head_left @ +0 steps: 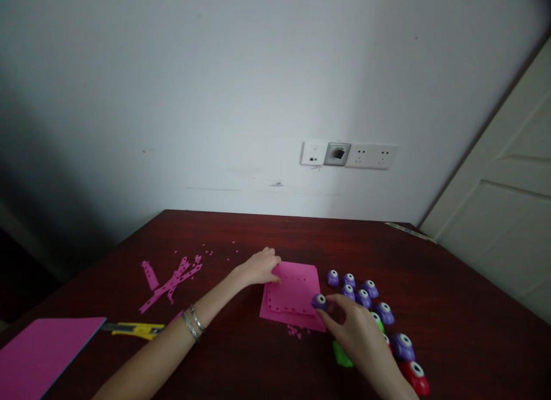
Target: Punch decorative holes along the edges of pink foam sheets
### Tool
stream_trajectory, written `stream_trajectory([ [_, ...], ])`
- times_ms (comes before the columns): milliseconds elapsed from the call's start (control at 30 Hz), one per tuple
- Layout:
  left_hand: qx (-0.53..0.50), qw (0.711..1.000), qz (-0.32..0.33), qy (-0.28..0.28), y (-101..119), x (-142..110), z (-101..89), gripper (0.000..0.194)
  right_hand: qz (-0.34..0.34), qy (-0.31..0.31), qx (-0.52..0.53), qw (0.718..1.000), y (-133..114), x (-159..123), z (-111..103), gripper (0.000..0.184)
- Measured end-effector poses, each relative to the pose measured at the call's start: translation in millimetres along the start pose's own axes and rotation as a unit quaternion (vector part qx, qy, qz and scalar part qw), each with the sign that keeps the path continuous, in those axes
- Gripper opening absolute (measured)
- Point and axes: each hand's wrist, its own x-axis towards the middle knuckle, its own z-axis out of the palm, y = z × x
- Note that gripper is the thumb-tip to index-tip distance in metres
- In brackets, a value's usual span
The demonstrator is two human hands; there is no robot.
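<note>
Pink paper sheets lie stacked on the table, the upper one smaller and with small holes punched along its edges. My left hand grips the upper left edge of the paper, thumb on top and the other fingers partly hidden. At the right edge of the sheets, my right hand is closed on a small purple craft punch with a white and black button. Whether paper sits inside the punch's slot I cannot tell. Tiny punched-out pink bits lie just below the sheets.
Several purple punches stand right of the paper, with a red punch nearer me and a green punch partly under my right hand. Pink scrap strips, a yellow utility knife and a larger pink sheet lie left.
</note>
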Motion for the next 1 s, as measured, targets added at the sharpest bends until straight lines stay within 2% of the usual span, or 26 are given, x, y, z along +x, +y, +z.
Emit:
stream_trajectory([
  [167,-0.04,0.999,-0.001,-0.033,1.5,-0.2,-0.1,0.051,0.014,0.0,-0.045,0.999,-0.8,-2.0,-1.2,0.026],
  [367,-0.081,0.994,-0.017,-0.069,3.4,0.8,2.6,0.05,0.019,-0.009,-0.051,0.998,-1.5,-0.9,-2.8,0.024],
  [500,-0.093,0.993,-0.021,-0.067,2.9,0.8,2.6,0.049,0.019,-0.02,-0.053,0.998,-1.7,-0.6,-3.1,0.023],
  [733,-0.121,0.992,0.001,-0.042,-0.8,2.6,3.9,0.035,-0.009,0.024,-0.041,0.999,7.3,0.4,2.5,0.022],
  [867,-0.227,0.97,0.005,-0.086,-6.2,3.8,0.1,0.019,-0.01,0.039,-0.026,0.999,15.0,3.2,4.1,0.025],
  [1000,-0.332,0.935,0.003,-0.124,-12.9,2.4,-6.6,0.021,-0.014,0.051,0.001,0.999,18.9,6.5,3.2,0.026],
])
